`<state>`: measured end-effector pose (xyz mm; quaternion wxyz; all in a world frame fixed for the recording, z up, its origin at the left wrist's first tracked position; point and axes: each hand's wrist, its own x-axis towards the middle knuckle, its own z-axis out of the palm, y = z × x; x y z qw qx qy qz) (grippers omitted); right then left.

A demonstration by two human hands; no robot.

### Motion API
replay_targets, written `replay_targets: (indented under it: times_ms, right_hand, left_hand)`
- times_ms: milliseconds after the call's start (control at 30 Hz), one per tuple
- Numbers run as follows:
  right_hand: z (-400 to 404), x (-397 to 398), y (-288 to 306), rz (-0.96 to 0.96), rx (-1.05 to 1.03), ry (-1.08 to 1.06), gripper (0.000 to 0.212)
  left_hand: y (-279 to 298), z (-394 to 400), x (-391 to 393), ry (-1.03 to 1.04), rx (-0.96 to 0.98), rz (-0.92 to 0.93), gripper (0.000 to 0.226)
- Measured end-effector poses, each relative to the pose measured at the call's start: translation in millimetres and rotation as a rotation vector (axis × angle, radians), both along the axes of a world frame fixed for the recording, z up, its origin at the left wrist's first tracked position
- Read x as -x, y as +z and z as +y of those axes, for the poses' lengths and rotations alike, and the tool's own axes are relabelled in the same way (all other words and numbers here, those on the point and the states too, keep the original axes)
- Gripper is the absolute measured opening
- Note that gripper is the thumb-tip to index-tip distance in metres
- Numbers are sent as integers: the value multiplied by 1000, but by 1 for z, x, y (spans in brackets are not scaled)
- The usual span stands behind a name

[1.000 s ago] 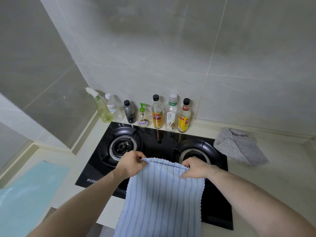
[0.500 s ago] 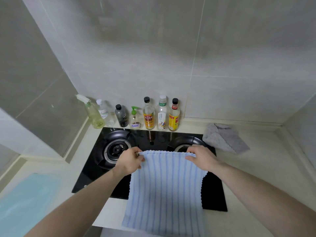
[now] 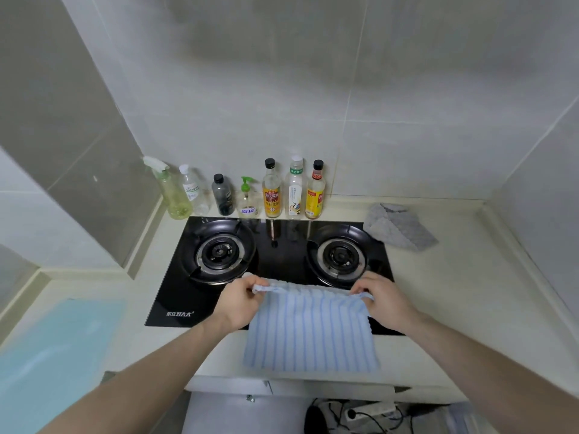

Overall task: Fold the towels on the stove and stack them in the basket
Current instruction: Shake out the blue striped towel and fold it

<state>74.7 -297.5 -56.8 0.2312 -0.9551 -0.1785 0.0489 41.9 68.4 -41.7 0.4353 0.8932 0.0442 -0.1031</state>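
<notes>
While a blue striped towel (image 3: 310,330) lies draped over the front edge of a black gas stove (image 3: 272,264) and onto the pale countertop (image 3: 454,308), a person pinches its far edge at both corners. The left hand (image 3: 239,303) has thumb and fingers closed together on the left corner, the cloth bunched between them; the right hand (image 3: 383,300) pinches the right corner the same way, fingers curled down over the hem. Neither hand is spread flat. The towel looks light, soft and limp: it sags between the two grips and wrinkles where it is held, so it will likely follow the hands rather than keep any shape, and is best taken at the corners or along an edge to keep the fold square. It appears plush rather than slippery, and nothing about it looks fragile. A second, grey towel (image 3: 399,227) sits loosely heaped on the countertop just beside the stove's back right corner, not yet folded. A row of bottles (image 3: 272,191) stands against the tiled wall behind the burners. No basket can be seen in this view.
</notes>
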Motion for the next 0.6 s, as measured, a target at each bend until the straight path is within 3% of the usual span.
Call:
replay_targets:
  times_ms: [167,300,600]
  right_hand:
    - [0,45,-28,56,64,-52,41]
    - [6,72,-49,132,112,-58,51]
    - [14,102,-89,309,205,-164,51]
  left_hand:
    - [-17,6,40,-33,-79,75,27]
    - [-36,6,63,-72,-105,246,37]
    - [-60,-5,72,-372,-337,482,35]
